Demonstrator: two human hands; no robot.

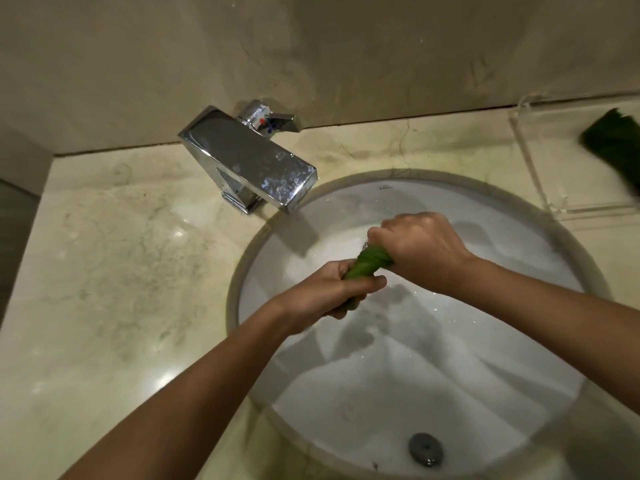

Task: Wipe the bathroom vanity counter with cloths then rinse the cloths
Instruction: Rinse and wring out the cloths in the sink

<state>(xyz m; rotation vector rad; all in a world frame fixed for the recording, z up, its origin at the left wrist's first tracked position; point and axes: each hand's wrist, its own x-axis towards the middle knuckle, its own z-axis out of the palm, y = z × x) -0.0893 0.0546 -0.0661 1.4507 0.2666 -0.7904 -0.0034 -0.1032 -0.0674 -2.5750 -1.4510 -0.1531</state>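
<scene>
Nearest, the drain (425,445) sits at 6 o'clock in the basin (467,358). Above the basin's centre, the left hand (329,292) and right hand (420,252) both clench a twisted green cloth (369,263), which they mostly hide. On the marble counter (121,271), the tap (246,157) stands at 10 o'clock. A dark green item (613,140) at 2 o'clock is cut off by the frame. A beige wall (311,46) stands behind.

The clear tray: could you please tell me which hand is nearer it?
Right. The right hand, gripping the green cloth, is left of the clear tray; the left hand grips it farther left.

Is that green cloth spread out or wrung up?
Wrung up: the green cloth shows spiral twists between the left hand and right hand, each gripping one end above the sink.
</scene>
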